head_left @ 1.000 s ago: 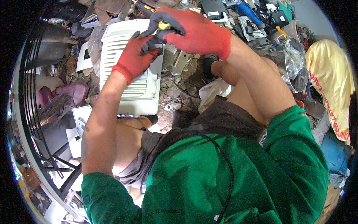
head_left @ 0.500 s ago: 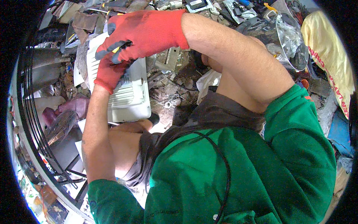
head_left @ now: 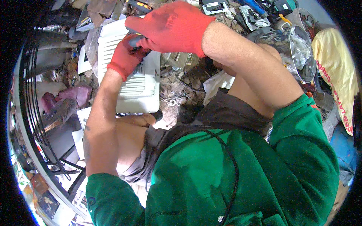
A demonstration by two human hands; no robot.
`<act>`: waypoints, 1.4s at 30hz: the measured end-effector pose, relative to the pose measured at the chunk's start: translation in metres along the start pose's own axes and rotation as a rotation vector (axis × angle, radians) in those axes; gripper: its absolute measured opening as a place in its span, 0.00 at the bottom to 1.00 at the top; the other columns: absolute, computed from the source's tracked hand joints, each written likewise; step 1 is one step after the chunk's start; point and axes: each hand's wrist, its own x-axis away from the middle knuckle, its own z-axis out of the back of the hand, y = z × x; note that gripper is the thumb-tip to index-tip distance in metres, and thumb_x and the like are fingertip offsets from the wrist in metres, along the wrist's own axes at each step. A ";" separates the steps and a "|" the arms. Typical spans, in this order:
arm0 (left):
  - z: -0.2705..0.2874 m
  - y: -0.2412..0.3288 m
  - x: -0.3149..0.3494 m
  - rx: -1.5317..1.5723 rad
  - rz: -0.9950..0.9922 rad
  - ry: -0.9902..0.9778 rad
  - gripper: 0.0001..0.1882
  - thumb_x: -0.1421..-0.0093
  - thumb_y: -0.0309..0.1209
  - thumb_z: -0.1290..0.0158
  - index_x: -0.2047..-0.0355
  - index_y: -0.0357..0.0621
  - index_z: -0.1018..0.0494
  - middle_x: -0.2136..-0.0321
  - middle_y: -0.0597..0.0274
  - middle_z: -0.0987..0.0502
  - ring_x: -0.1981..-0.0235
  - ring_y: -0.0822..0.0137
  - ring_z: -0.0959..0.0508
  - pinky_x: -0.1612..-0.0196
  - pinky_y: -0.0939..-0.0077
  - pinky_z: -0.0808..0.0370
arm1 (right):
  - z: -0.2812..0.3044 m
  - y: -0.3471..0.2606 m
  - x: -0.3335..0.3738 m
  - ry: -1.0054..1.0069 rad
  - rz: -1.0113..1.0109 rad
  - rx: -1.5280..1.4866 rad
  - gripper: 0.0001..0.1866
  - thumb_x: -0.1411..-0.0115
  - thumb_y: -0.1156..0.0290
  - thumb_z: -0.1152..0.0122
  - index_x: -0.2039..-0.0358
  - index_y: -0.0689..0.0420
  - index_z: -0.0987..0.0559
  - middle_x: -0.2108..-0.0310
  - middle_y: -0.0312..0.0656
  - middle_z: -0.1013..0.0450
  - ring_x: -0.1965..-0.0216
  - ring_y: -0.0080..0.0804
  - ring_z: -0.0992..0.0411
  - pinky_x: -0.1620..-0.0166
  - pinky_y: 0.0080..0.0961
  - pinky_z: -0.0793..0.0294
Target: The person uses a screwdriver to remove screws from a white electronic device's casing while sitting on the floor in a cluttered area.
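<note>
A white vented plastic casing (head_left: 140,90) lies on my lap over a litter of scrap. My right hand (head_left: 171,27), in a red glove, is above the casing's upper part and closed over the dark handle of a screwdriver (head_left: 135,40). My left hand (head_left: 126,57), also in a red glove, rests on the casing just below, with its fingers curled around the lower part of the tool. The tool's tip is hidden between the two gloves.
A black wire fan grille (head_left: 30,101) curves along the left. A purple object (head_left: 71,96) lies beside the casing. A clear plastic container (head_left: 298,49) and a yellow bag (head_left: 335,71) are at the right. Scrap electronics (head_left: 215,5) pile up at the top.
My right hand has swung left with the screwdriver and settled over the casing's upper part. My left hand has shifted from the casing's edge to right under the tool.
</note>
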 end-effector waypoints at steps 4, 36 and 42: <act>-0.009 0.020 -0.001 -0.135 -0.002 0.000 0.18 0.44 0.25 0.42 0.52 0.41 0.29 0.62 0.62 0.20 0.60 0.70 0.21 0.57 0.74 0.25 | -0.023 0.007 -0.003 0.233 0.046 0.143 0.13 0.38 0.60 0.53 0.63 0.58 0.30 0.76 0.48 0.25 0.69 0.51 0.24 0.66 0.42 0.27; 0.003 0.013 -0.002 -0.085 -0.115 -0.089 0.20 0.47 0.22 0.40 0.53 0.42 0.27 0.62 0.65 0.20 0.62 0.74 0.23 0.59 0.77 0.25 | 0.021 0.003 -0.014 -0.296 0.283 0.205 0.13 0.53 0.67 0.42 0.65 0.55 0.24 0.65 0.50 0.27 0.58 0.49 0.27 0.56 0.38 0.28; 0.002 0.010 -0.003 -0.283 -0.134 0.012 0.17 0.45 0.26 0.40 0.54 0.40 0.26 0.63 0.63 0.19 0.63 0.75 0.22 0.61 0.78 0.25 | 0.003 0.022 -0.003 0.015 0.398 -0.228 0.15 0.51 0.67 0.40 0.62 0.58 0.24 0.62 0.54 0.29 0.58 0.52 0.28 0.55 0.41 0.28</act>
